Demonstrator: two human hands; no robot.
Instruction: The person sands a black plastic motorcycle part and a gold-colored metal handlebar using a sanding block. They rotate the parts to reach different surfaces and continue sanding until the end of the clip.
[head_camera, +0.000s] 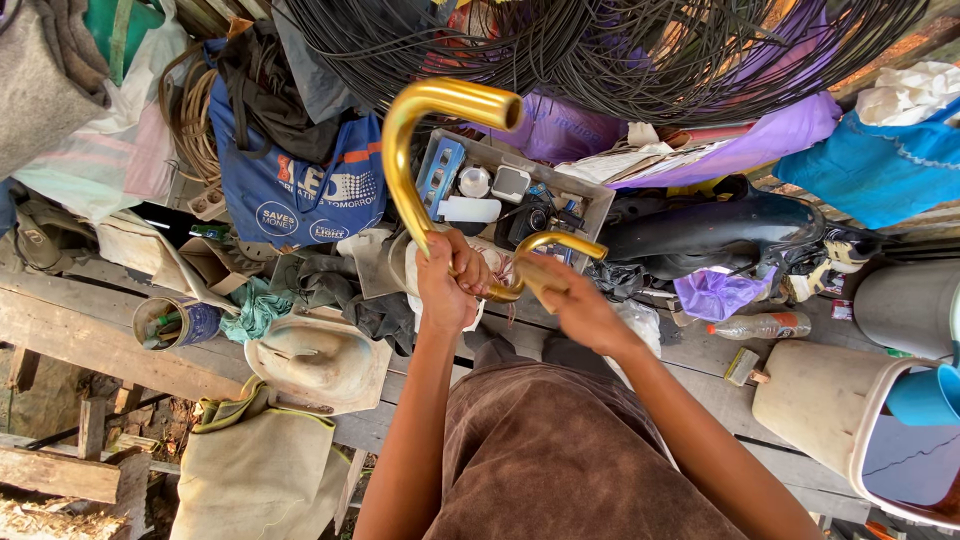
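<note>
At the centre of the frame the person's left hand (447, 280) is clenched around the stem of a curved brass tube (410, 130) that rises and hooks rightward near the top. The right hand (570, 300) is closed on a smaller brass bend (545, 248) just beside it; the two pieces meet between the hands. Behind them sits a grey tray (600, 205) of small parts, below black wire coils (600, 50). A blue bag (290, 195) hangs at upper left, and a plastic bottle (765, 326) lies on the wooden planks (80, 335) at right.
</note>
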